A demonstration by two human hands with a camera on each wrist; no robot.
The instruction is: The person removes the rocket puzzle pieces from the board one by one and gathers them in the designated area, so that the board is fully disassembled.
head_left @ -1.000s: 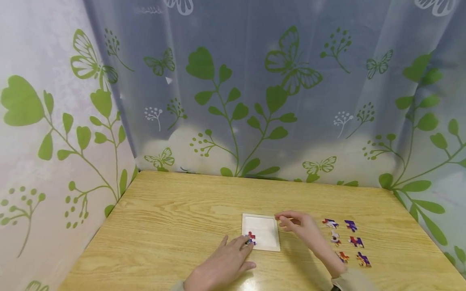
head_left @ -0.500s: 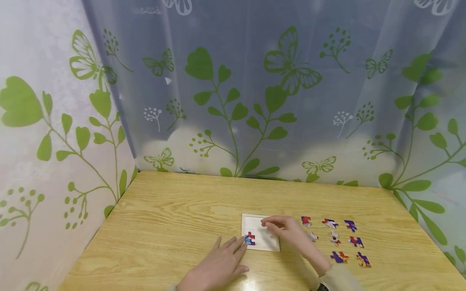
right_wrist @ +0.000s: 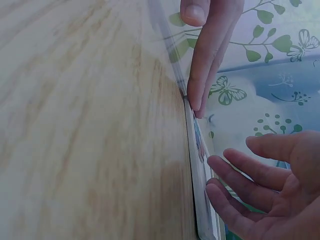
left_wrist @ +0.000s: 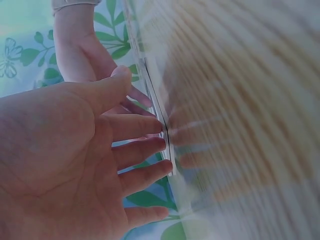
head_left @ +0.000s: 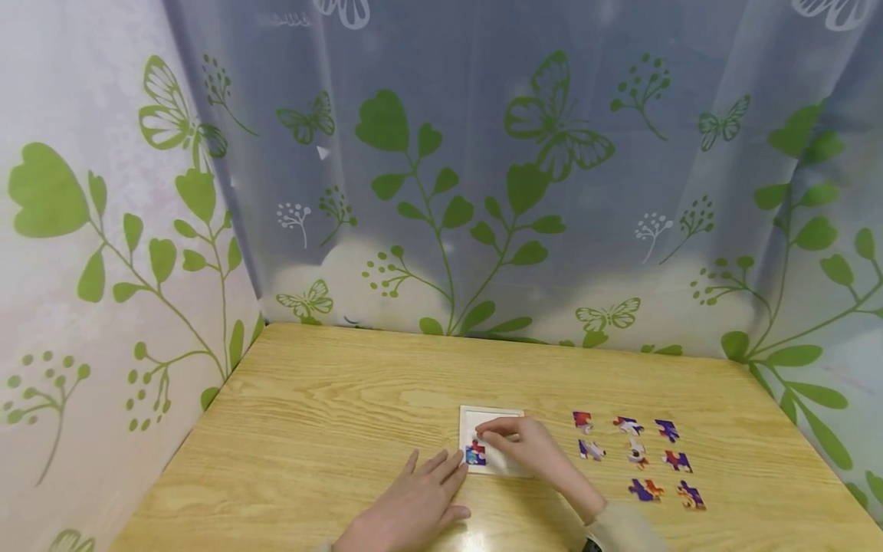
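Note:
A square white puzzle tray (head_left: 500, 409) lies on the table, with one blue, red and purple jigsaw piece (head_left: 475, 454) in its near left corner. My left hand (head_left: 419, 497) has its fingers spread, and the fingertips touch the tray's left edge beside that piece. Over the tray is my right hand (head_left: 517, 443), its fingertips close to the top of the piece. In the right wrist view the right hand (right_wrist: 265, 185) shows loosely bent fingers and nothing between them. Whether its fingertips touch the piece is hard to tell.
Several loose jigsaw pieces (head_left: 636, 453) lie in rows on the wooden table (head_left: 359, 391) to the right of the tray. A curtain (head_left: 441, 230) printed with leaves and butterflies hangs behind the table and along its sides.
My right hand has moved left from the tray's far right corner to the jigsaw piece, uncovering loose pieces on the right. My left hand has drawn back slightly from the piece to the tray's edge.

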